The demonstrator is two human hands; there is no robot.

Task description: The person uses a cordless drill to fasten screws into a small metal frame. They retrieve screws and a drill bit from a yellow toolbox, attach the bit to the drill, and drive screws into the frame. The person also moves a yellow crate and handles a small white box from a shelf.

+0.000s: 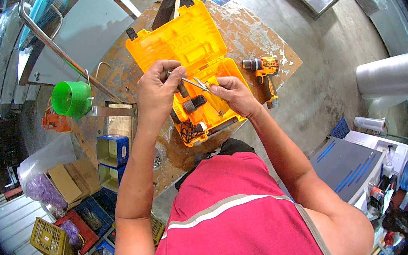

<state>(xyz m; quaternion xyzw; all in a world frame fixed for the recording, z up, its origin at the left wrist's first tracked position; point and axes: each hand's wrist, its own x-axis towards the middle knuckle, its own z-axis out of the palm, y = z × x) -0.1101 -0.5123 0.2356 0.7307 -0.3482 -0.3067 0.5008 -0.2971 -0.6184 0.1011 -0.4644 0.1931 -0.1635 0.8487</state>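
A: Left hand [165, 84] pinching a slim metal bit [191, 82], right hand [233, 94] gripping more, above the yellow tool case [202, 28] at twelve o'clock?
B: Yep, fingertip pinches, so one could slip.

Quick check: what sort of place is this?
Probably a workshop or small warehouse: a drill lies on a worn wooden table, a yellow plastic crate sits at left, and a large whitish roll at right.
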